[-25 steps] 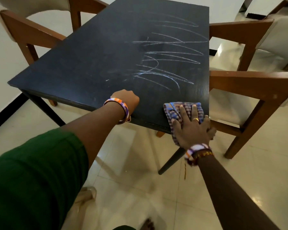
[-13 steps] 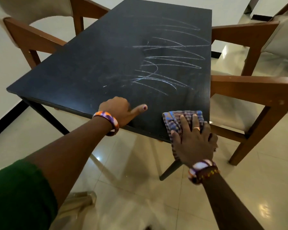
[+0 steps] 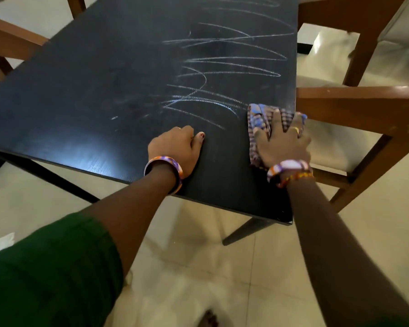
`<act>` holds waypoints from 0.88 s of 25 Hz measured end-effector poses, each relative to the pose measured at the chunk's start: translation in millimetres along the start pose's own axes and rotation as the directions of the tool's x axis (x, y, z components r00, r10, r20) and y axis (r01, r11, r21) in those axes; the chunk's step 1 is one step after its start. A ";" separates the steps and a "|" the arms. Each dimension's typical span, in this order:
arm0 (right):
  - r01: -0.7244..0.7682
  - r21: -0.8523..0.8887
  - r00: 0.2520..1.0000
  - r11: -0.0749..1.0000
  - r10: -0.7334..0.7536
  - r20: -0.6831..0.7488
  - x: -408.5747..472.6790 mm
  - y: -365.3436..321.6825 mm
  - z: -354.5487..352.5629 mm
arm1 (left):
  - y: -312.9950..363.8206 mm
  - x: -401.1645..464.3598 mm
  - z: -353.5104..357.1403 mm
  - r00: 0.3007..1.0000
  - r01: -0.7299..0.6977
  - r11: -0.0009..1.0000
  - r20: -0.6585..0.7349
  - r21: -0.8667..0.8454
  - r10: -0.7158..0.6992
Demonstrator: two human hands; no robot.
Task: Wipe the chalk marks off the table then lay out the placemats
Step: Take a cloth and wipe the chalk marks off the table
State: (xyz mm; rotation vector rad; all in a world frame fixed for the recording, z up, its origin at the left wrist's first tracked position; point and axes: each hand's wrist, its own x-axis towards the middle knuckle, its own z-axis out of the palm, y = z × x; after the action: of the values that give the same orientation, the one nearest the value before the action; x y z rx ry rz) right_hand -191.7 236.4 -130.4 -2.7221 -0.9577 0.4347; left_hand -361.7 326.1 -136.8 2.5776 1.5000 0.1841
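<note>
A black table (image 3: 80, 95) carries white chalk scribbles (image 3: 224, 67) across its right half. My right hand (image 3: 283, 140) presses flat, fingers spread, on a blue and brown checked cloth (image 3: 260, 119) at the table's right edge, just below the lowest chalk lines. My left hand (image 3: 175, 147) rests on the table near the front edge as a loose fist with the thumb sticking out, holding nothing. No placemats are in view.
Wooden chairs with pale cushions stand close on the right (image 3: 354, 107), at the far right (image 3: 354, 17) and on the left (image 3: 7, 43). The floor (image 3: 198, 267) is glossy light tile. A bare foot (image 3: 207, 318) shows at the bottom edge.
My right hand has slid the cloth up from the front corner onto the tabletop toward the chalk lines. My left hand has shifted further onto the table. The camera has moved closer.
</note>
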 end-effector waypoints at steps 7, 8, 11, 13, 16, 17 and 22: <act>-0.009 -0.060 1.000 0.998 0.008 -0.023 5.3 -7.4 -1.0 | 1.0 1.8 -1.8 1.000 0.021 1.000 0.005 -0.017 -0.021; 0.005 -0.066 1.000 0.998 -0.007 -0.022 31.7 -12.9 -5.4 | 0.9 2.0 -2.4 1.000 0.025 1.000 0.007 -0.019 -0.024; 0.035 -0.103 0.999 0.994 -0.036 -0.003 75.6 -25.0 -11.0 | -0.5 2.3 -1.1 1.000 0.030 0.999 0.001 -0.023 -0.030; 0.123 -0.129 0.992 0.984 -0.123 0.011 52.4 -24.3 -5.9 | -1.7 1.9 -0.6 1.000 0.019 0.999 -0.007 -0.031 -0.019; 0.287 -0.168 0.954 0.943 -0.297 -0.035 -46.2 -16.0 22.1 | -2.3 2.4 -1.1 1.000 0.026 0.998 0.003 -0.059 -0.026; 0.314 -0.186 0.945 0.931 -0.326 -0.039 -75.2 -15.0 28.2 | -1.6 2.8 -2.1 1.000 0.030 0.998 0.008 -0.063 -0.029; 0.132 -0.161 0.990 0.978 -0.138 -0.022 12.9 -42.9 11.2 | -2.5 4.1 -2.3 0.999 0.036 0.997 0.015 -0.066 -0.035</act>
State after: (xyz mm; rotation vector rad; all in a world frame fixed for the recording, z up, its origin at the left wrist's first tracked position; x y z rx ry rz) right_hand -210.5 278.6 -130.4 -2.7707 -1.2082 0.2979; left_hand -362.2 331.1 -134.8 2.4941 1.5069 0.2076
